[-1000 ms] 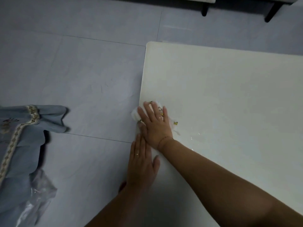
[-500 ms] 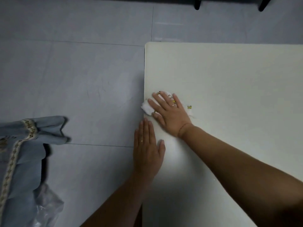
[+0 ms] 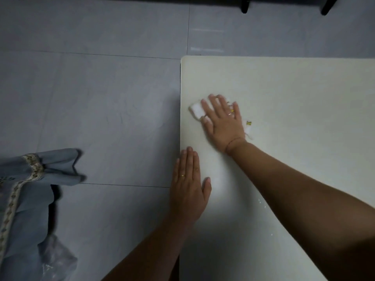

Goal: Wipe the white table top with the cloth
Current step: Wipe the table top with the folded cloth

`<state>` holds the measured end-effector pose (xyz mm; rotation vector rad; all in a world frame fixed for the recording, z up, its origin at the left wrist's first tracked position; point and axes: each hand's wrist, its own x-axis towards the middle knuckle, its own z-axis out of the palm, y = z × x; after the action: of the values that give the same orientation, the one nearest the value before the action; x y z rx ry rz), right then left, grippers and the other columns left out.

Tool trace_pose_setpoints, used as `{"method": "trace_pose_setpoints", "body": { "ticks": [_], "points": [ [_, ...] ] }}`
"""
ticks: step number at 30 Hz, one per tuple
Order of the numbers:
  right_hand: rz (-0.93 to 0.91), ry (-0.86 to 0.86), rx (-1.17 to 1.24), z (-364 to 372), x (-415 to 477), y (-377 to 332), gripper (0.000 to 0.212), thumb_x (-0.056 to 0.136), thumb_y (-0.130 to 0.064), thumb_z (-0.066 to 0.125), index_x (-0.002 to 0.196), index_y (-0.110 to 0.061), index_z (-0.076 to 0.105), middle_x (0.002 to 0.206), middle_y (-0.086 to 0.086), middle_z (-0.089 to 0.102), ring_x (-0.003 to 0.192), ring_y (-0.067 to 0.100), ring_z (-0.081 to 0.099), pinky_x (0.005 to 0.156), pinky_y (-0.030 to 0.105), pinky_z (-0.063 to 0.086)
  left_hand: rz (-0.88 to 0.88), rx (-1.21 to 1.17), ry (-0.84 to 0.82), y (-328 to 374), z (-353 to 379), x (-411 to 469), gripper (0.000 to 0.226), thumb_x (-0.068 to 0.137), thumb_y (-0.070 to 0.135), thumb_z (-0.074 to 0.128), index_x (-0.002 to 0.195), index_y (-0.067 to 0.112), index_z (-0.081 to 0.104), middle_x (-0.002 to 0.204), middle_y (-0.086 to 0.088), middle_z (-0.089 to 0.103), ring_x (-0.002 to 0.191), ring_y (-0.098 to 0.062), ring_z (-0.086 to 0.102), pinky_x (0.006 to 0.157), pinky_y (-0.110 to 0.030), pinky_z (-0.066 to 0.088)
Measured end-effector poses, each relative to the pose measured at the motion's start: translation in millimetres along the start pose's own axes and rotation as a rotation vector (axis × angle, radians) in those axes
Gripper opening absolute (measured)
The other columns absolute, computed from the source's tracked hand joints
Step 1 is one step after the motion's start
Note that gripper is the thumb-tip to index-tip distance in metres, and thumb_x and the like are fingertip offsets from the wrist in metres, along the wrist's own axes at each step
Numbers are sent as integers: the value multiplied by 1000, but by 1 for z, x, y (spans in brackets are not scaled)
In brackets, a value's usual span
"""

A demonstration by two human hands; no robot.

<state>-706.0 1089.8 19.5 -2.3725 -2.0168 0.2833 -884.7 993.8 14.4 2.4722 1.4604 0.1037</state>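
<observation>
Head view: right hand presses the cloth flat near the tabletop's left edge

The white tabletop (image 3: pixel 294 94) fills the right half of the picture, with its far left corner in sight. The right hand (image 3: pixel 223 122) lies palm down on the cloth (image 3: pixel 196 109), close to the left edge and a little short of that corner. Its fingers (image 3: pixel 215 102) are straight and slightly spread, pressing the cloth onto the surface rather than curling round it. The cloth is white; a folded end sticks out to the left of the fingertips, and a corner with a small yellow print shows beside the wrist on the right. The hand is slightly blurred. A ring (image 3: pixel 229 113) sits on one of its fingers.

The left hand (image 3: pixel 188 191) rests flat on the nearer stretch of the left edge. Its fingers are straight and held together, partly over the rim, with the thumb out on the tabletop. It holds nothing and is apart from the cloth. Both forearms are bare.

A few small droplets (image 3: pixel 261 203) glint on the tabletop beside the right forearm.

Left of the tabletop is a grey tiled floor (image 3: pixel 101 102). A pale blue garment (image 3: pixel 26 199) with patterned trim shows at the lower left, with a clear plastic bag (image 3: pixel 57 258) below it. Two dark furniture legs (image 3: pixel 244 6) stand at the top edge of the picture
</observation>
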Motion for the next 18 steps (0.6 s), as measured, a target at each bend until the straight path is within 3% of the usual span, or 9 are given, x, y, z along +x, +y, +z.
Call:
{"method": "trace_pose_setpoints", "body": {
  "ticks": [2,4,7,10,13,16,18],
  "points": [
    [236,1,57,-2,11,0,53,100,-41,14,151,-30,6,160,-4,1,147,19,-5,116,48,-8,-10,0,9,0,1,0,70,93,39,35,149,0,25,158,-17,21,148,-28,16,117,-44,22],
    [340,7,89,-3,14,-24,54,101,-39,16,152,-27,2,160,-2,-4,146,22,-10,114,50,-12,-10,0,20,1,1,0,70,92,39,35,149,-1,25,158,-17,21,148,-28,16,117,-44,22],
    [74,-19,38,4,7,-50,57,98,-42,11,151,-25,6,160,1,1,146,25,-6,113,51,-10,-13,0,16,1,1,1,70,92,40,36,149,0,26,158,-17,22,147,-28,17,116,-44,24],
    [-141,-46,2,-3,18,-22,64,91,-47,1,151,-28,14,160,-2,10,147,21,4,115,46,-6,-21,-21,30,2,2,0,71,90,38,37,148,0,27,157,-16,23,147,-27,18,116,-43,24],
    [93,-10,6,-10,42,14,57,96,-43,5,151,-29,10,160,-3,4,147,18,-1,116,46,-6,-12,-35,38,2,3,-1,70,89,37,38,148,-1,29,157,-16,24,147,-27,18,116,-44,24],
    [377,6,96,-12,56,-4,54,101,-37,15,152,-26,4,160,-1,-3,146,22,-8,115,51,-10,-15,-51,26,2,3,0,70,90,36,37,148,-1,27,158,-16,22,148,-27,17,116,-45,25],
    [254,-6,72,-6,54,-36,55,100,-36,17,152,-24,4,160,1,-3,146,25,-8,113,53,-10,-25,-61,10,4,2,1,71,90,37,38,149,-1,25,159,-15,20,148,-27,16,116,-45,24]
  ]
}}
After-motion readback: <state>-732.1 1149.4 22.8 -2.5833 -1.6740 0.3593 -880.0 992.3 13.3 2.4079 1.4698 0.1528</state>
